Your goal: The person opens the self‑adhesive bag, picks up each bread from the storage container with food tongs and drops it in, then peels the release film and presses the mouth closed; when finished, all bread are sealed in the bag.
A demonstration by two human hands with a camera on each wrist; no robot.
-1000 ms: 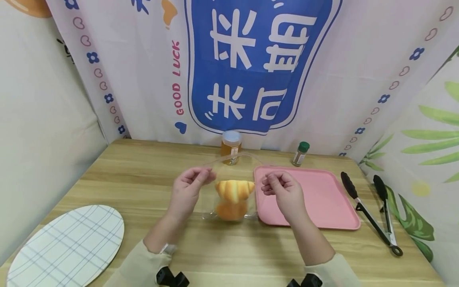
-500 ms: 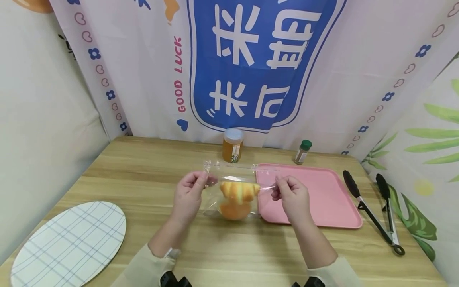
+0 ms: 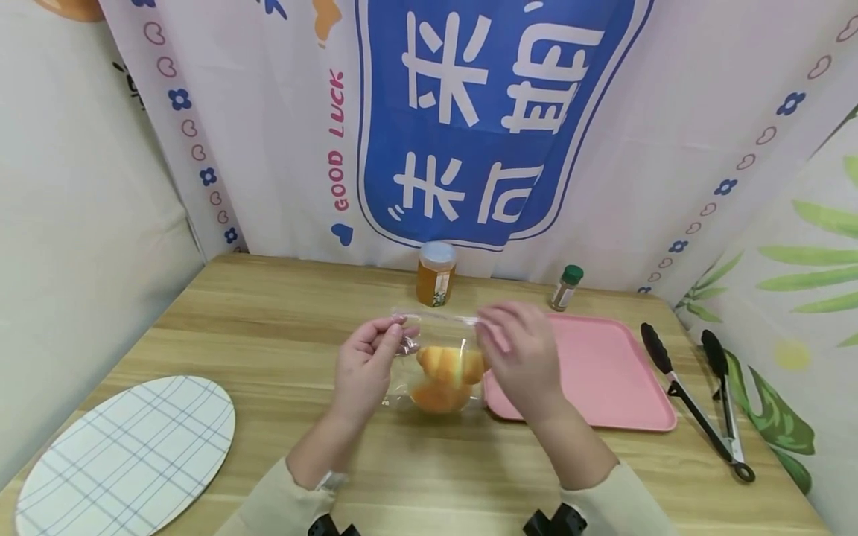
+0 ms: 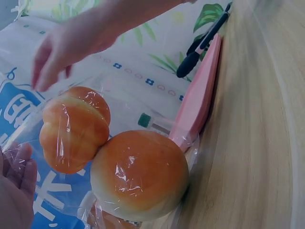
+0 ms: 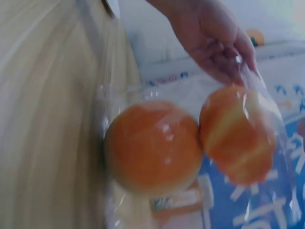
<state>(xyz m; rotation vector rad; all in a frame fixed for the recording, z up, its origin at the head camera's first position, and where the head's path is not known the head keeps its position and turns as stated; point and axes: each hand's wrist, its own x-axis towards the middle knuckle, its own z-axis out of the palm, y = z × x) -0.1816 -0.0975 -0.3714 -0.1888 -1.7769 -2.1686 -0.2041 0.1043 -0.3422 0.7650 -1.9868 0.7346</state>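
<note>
A clear plastic bag (image 3: 401,381) stands on the table with a croissant (image 3: 450,365) above a round bun (image 3: 439,397) inside. My left hand (image 3: 365,361) pinches the bag's upper left corner; the right wrist view shows this left hand (image 5: 217,45) with film between its fingertips. My right hand (image 3: 523,353), blurred, is at the bag's upper right, with thumb and fingers apart. Its fingertips lie close to the top edge; whether they touch the film is unclear. In the left wrist view the right hand (image 4: 62,57) hangs above the croissant (image 4: 74,133), and the round bun (image 4: 140,174) sits lower.
A pink tray (image 3: 603,372) lies right of the bag, with black-tipped tongs (image 3: 697,406) beyond it. A honey-coloured jar (image 3: 436,275) and a green-capped shaker (image 3: 567,288) stand at the back. An oval checked board (image 3: 134,454) is at the left.
My right hand has let go of the bag's right side and moved left and up to its top edge. My left hand keeps its corner and has shifted slightly right.
</note>
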